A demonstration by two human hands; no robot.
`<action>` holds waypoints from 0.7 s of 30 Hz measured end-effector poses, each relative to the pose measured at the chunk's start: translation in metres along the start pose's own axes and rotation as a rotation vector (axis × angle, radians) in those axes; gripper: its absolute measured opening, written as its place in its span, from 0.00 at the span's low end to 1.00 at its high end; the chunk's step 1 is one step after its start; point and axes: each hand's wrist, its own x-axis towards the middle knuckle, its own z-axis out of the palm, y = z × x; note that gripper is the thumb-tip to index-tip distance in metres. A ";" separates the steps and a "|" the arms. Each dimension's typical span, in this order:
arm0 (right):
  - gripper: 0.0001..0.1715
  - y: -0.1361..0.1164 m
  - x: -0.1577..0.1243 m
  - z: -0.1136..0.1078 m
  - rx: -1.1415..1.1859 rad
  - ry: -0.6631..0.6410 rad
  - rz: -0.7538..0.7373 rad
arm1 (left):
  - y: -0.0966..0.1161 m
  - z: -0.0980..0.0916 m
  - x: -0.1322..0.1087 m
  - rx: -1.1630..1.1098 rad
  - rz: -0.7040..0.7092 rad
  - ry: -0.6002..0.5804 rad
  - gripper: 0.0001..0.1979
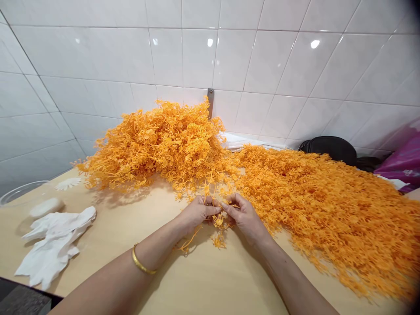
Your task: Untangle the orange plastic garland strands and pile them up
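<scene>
Between my hands hangs a small orange plastic flower sprig (pixel 219 221) with thin branching stems. My left hand (pixel 198 213), with a gold bangle (pixel 140 261) on its forearm, pinches the sprig from the left. From the right, my right hand (pixel 244 214) pinches the same sprig, thumb and finger close to those of the left. Just beyond my fingers rises a tall heap of orange sprigs (pixel 164 144). A wider, flatter spread of like sprigs (pixel 334 205) covers the table to the right.
Crumpled white tissue (pixel 55 240), a white oval object (pixel 47 207) and a clear round dish (pixel 22 192) lie on the table (pixel 131 227) at left. Black pouch (pixel 330 148) and purple bag (pixel 402 155) are at the back right. A tiled wall (pixel 197 57) bounds the far side.
</scene>
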 end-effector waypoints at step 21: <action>0.17 -0.018 0.008 -0.032 0.160 0.397 -0.097 | 0.009 0.005 -0.003 -0.094 -0.045 0.206 0.10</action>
